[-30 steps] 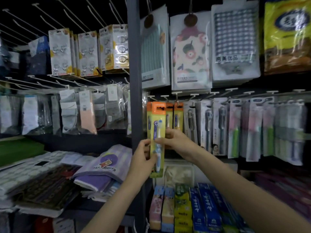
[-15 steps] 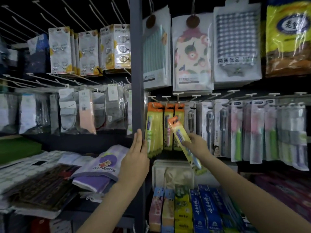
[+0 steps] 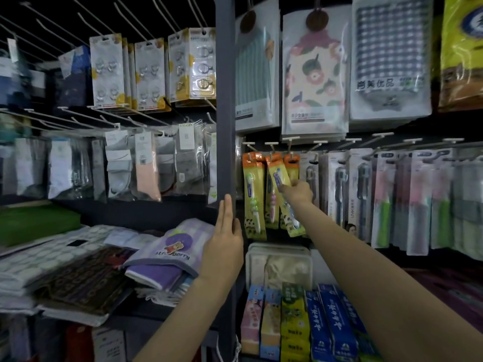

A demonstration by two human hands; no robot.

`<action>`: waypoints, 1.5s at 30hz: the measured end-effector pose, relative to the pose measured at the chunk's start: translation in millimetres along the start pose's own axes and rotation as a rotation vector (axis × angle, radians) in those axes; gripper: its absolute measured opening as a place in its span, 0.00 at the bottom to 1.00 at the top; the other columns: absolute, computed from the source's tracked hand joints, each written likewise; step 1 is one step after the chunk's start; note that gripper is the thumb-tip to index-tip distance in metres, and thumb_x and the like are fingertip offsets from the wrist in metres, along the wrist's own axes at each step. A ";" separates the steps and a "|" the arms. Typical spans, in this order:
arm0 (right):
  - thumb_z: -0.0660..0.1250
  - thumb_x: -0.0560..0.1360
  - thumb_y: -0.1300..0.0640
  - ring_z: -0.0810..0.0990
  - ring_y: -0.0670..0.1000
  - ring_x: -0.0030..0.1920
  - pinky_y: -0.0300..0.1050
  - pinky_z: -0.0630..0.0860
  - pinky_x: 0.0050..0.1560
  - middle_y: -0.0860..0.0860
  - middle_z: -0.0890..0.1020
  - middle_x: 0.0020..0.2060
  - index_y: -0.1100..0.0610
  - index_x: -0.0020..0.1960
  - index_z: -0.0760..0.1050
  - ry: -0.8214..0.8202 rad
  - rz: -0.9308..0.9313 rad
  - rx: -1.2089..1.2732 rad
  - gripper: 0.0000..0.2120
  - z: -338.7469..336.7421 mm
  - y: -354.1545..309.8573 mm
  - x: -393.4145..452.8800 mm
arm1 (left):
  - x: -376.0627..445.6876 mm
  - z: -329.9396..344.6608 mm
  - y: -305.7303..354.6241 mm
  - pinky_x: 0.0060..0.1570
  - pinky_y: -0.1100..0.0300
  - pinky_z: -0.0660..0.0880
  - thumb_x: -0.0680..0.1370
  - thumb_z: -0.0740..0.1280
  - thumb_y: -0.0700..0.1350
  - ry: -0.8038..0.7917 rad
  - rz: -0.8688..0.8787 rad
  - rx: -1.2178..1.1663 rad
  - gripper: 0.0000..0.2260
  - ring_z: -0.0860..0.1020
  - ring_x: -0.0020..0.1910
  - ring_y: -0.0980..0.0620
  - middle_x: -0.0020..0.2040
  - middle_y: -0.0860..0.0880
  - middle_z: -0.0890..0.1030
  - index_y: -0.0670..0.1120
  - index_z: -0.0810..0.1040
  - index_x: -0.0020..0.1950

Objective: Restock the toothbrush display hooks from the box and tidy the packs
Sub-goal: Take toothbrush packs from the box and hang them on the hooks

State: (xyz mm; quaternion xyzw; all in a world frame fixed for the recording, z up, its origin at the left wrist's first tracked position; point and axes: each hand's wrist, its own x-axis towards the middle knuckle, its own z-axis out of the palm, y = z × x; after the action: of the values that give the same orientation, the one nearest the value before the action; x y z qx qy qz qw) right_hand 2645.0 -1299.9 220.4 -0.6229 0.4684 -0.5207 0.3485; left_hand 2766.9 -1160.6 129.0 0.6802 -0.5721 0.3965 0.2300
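Note:
Yellow-and-orange toothbrush packs hang on short hooks right of the grey upright post [image 3: 225,100]. One pack [image 3: 253,194] hangs alone on the leftmost hook. My right hand [image 3: 296,192] pinches a tilted yellow toothbrush pack [image 3: 283,199] against the second and third hooks; its orange top is up at the hook [image 3: 271,146]. My left hand [image 3: 224,244] is raised flat, fingers straight, beside the post, holding nothing. Grey, pink and green toothbrush packs [image 3: 384,199] fill the hooks further right. No box is in view.
Toothpaste boxes [image 3: 321,325] stand on the shelf below the hooks. Folded towels [image 3: 167,254] lie on the left shelf. Sock packs [image 3: 146,165] and hook packs [image 3: 107,71] hang at left; cloth packs [image 3: 313,74] hang above the toothbrushes.
My left hand let go of the pack and drew back flat beside the post. My right hand carried a yellow pack up and right to the middle hooks.

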 end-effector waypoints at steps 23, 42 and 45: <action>0.57 0.75 0.77 0.76 0.39 0.23 0.30 0.73 0.28 0.45 0.79 0.21 0.63 0.46 0.76 -0.075 0.433 -0.345 0.13 -450.5 337.5 -188.8 | -180.4 38.0 377.7 0.62 0.42 0.67 0.70 0.66 0.37 -0.362 0.464 -0.733 0.13 0.71 0.63 0.38 0.63 0.39 0.74 0.41 0.80 0.54; 0.60 0.79 0.56 0.63 0.57 0.71 0.50 0.63 0.67 0.56 0.55 0.73 0.54 0.69 0.67 -0.502 0.796 -0.853 0.18 -626.5 642.4 -314.2 | -313.0 43.6 627.2 0.55 0.60 0.71 0.80 0.58 0.41 -1.468 0.352 -0.691 0.23 0.71 0.63 0.51 0.70 0.50 0.67 0.49 0.59 0.75; 0.67 0.73 0.58 0.59 0.63 0.71 0.55 0.66 0.65 0.58 0.52 0.73 0.57 0.61 0.72 -0.305 0.916 -0.807 0.17 -609.7 658.9 -319.8 | -313.7 47.9 631.4 0.61 0.61 0.66 0.79 0.60 0.40 -1.382 0.333 -0.689 0.22 0.67 0.67 0.52 0.71 0.50 0.67 0.48 0.63 0.73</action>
State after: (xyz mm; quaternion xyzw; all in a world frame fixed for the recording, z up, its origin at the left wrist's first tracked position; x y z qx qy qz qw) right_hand 1899.0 -1174.3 -359.1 -0.5088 0.7924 -0.0062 0.3364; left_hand 2163.9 -1161.7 -239.4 0.5681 -0.7704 -0.2862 -0.0422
